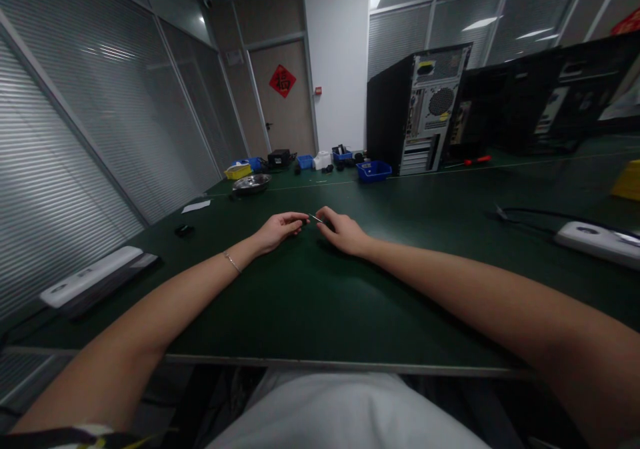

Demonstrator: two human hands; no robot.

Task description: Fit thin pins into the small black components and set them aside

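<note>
Here, slim shiny metal tool [317, 219] in curled right hand [346, 233], small dark piece [305, 222] pinched in left hand [277, 231].

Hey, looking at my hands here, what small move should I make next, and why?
Perhaps steady the left hand and ease the thin metal tool toward the small dark piece. The right hand holds the tool pointing at the left hand's fingertips, where the piece sits. Whether they touch already is too small to tell.
</note>
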